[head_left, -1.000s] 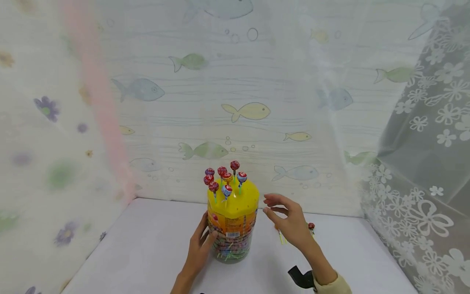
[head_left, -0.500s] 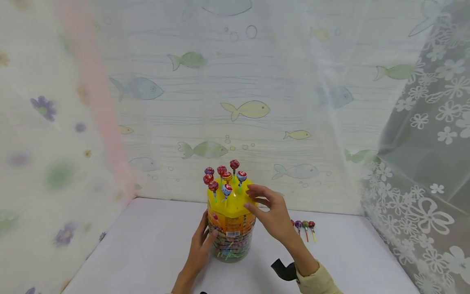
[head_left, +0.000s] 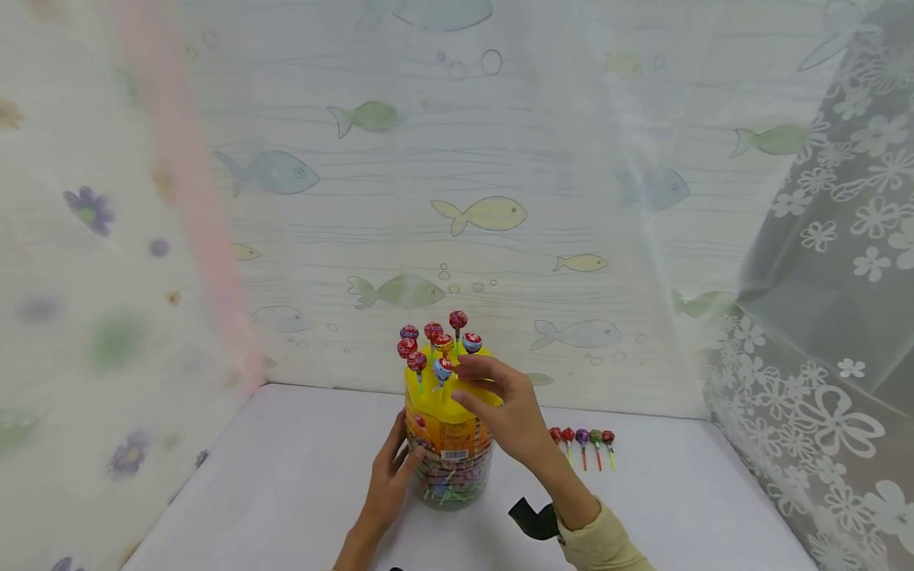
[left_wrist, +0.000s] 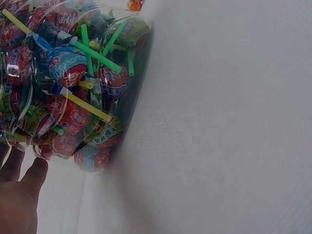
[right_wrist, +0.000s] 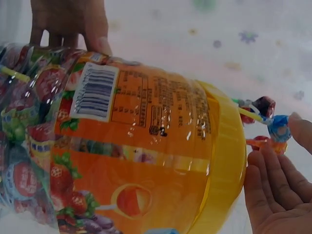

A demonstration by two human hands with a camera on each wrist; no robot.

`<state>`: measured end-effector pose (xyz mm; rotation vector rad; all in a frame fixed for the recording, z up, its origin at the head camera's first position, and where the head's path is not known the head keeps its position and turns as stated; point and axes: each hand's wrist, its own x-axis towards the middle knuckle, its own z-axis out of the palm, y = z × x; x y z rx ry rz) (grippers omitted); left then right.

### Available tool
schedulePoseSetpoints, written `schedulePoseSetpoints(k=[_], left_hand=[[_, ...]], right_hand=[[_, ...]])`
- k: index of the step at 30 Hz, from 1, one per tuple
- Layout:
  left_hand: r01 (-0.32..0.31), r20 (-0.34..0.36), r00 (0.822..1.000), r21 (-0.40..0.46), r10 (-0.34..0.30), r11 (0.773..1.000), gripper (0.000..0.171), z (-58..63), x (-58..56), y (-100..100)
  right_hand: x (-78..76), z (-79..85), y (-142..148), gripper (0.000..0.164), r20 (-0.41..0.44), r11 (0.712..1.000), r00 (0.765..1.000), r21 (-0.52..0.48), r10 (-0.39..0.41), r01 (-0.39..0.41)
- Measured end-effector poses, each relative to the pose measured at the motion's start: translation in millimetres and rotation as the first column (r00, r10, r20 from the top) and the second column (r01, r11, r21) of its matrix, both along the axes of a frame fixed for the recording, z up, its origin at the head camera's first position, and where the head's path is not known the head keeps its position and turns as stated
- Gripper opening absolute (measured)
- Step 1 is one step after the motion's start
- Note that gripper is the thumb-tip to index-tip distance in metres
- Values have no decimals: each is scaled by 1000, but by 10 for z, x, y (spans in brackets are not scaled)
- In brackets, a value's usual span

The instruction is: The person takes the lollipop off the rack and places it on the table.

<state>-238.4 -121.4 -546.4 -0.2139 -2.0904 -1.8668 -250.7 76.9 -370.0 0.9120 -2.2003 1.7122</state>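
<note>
Yellow lid (head_left: 428,403) beneath, right hand (head_left: 512,408) has come within reach of a blue lollipop (head_left: 443,369), grip parted; left hand (head_left: 389,480) holds jar (head_left: 457,469)

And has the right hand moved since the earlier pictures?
Yes. In the head view, the right hand has moved left relative to the yellow lid: from beside its right edge to over its top.
</note>
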Motion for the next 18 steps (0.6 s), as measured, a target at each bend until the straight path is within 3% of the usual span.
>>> schedulePoseSetpoints(k=[18], left_hand=[[4, 18, 1000, -6, -4, 1000, 68, 43, 30, 16]], right_hand=[[-3, 56, -152, 36, -2, 999, 1000, -16, 29, -29]])
